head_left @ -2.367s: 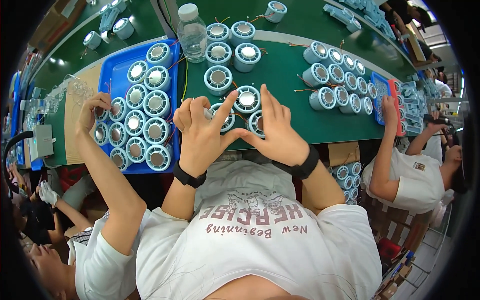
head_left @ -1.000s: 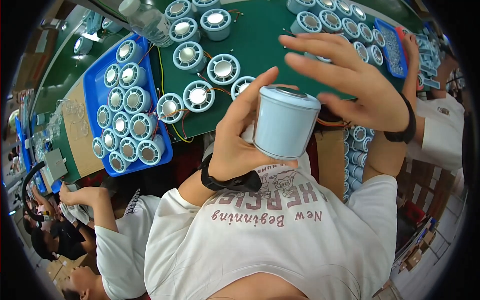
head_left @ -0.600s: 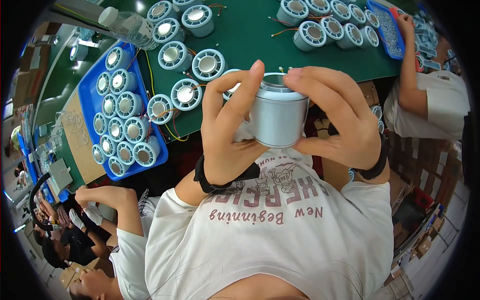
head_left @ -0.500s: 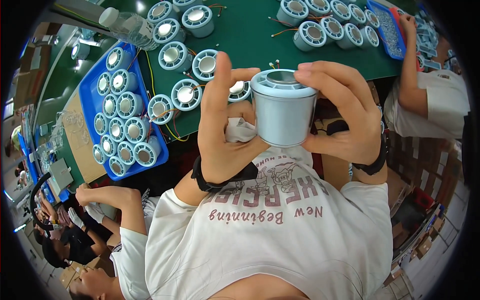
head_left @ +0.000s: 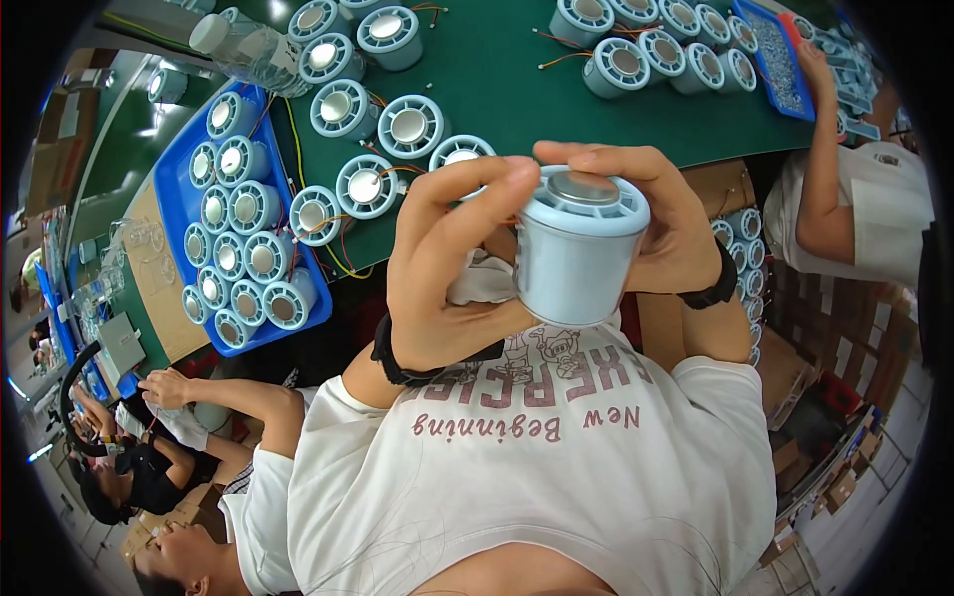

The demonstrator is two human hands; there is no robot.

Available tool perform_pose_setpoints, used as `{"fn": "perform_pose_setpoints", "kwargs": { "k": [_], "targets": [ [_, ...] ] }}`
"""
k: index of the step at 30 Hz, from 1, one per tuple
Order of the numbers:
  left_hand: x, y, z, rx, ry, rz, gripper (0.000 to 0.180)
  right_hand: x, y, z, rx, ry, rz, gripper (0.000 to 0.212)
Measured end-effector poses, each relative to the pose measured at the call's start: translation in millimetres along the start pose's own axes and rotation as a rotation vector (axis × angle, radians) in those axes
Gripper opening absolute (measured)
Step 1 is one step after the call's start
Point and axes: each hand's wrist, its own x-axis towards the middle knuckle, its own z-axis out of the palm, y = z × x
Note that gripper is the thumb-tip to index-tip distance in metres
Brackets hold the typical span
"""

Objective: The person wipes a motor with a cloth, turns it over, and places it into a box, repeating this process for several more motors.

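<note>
Between my two hands, in front of my chest, is a light-blue cup-shaped unit [head_left: 576,270] with a slotted rim and a silver disc on top. My left hand [head_left: 437,260] grips its left side, fingertips at the rim and thumb low on the wall. My right hand [head_left: 661,221] wraps round the far right side; its fingers reach over the top by the disc, and its thumb is hidden behind the unit. Several like units, among them one with wires [head_left: 367,187], stand on the green table [head_left: 487,99] just beyond my left hand.
A blue tray [head_left: 171,189] full of such units lies at the left, near a clear plastic bottle [head_left: 248,52]. More units [head_left: 624,65] stand far right beside a blue tray of small parts [head_left: 775,70]. Co-workers sit on both sides; one's arm [head_left: 825,179] is at the right.
The unit has shifted slightly right and toward me. My left fingers have closed in at its rim, and my right hand has moved round behind it.
</note>
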Motion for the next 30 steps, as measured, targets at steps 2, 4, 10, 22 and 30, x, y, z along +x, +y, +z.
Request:
{"fn": "perform_pose_setpoints", "kwargs": {
  "k": [2, 4, 10, 22, 30],
  "targets": [
    [1.8, 1.1, 1.6, 0.047, -0.006, 0.071, 0.075, 1.1, 2.7, -3.4, 0.002, -0.018, 0.012, 0.075],
    [1.1, 4.7, 1.0, 0.051, -0.087, 0.048, 0.071, 4.0, 3.7, -9.3, -0.354, -0.127, -0.041, 0.083],
    [4.1, -1.2, 6.9, -0.016, -0.394, 0.006, 0.068, -43.4, -8.1, -13.9, 0.240, -0.159, 0.219, 0.086],
    [-4.2, -21.9, 3.7, 0.709, -0.247, -0.269, 0.060, -237.9, 8.3, -59.3, -1.190, 0.796, 0.726, 0.062],
    [0.4, -28.3, -7.7, 0.992, -0.220, -0.349, 0.072, -245.2, 28.8, -70.8, -1.330, 0.641, 0.731, 0.064]
  ]
}}
